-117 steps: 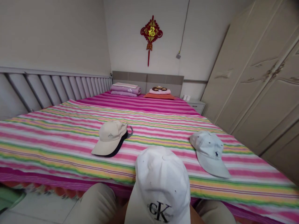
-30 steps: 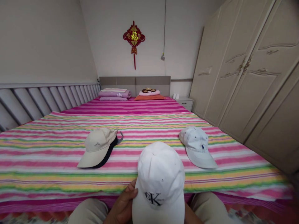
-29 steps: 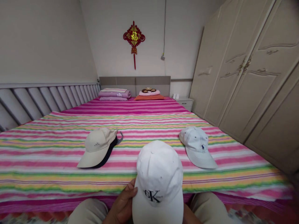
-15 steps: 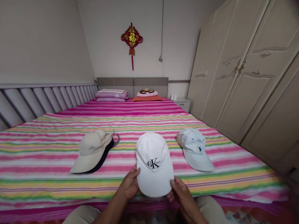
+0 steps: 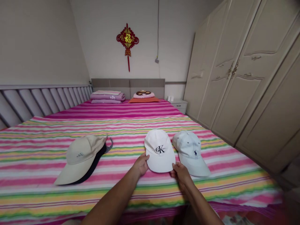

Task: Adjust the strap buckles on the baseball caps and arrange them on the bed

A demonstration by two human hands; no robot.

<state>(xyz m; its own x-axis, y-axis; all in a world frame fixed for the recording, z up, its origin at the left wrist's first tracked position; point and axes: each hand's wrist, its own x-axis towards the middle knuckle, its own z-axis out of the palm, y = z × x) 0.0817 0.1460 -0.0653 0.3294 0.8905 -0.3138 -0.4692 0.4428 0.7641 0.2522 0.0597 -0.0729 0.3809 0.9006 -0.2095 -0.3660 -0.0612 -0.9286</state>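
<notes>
A white cap [image 5: 160, 150] with black letters on its front is held by the brim between my two hands, its brim toward me. My left hand [image 5: 141, 164] grips the left edge of the brim; my right hand [image 5: 181, 173] pinches the right edge. Close on the right lies a pale blue-white cap [image 5: 191, 153] with a small dark emblem. Farther left a beige cap [image 5: 81, 156] rests on top of a dark cap [image 5: 92, 168], of which only the brim edge and part of the side show.
The caps are on a bed with a striped sheet [image 5: 122, 125]. Folded purple bedding [image 5: 107, 97] and an orange and pink stack [image 5: 143, 99] lie by the headboard [image 5: 147, 86]. A nightstand [image 5: 180, 106] and wardrobe [image 5: 225, 78] stand at the right.
Both hands have carried the white cap forward and to the right, away from my body, so that it is now close beside the pale blue-white cap. The view has shifted slightly.
</notes>
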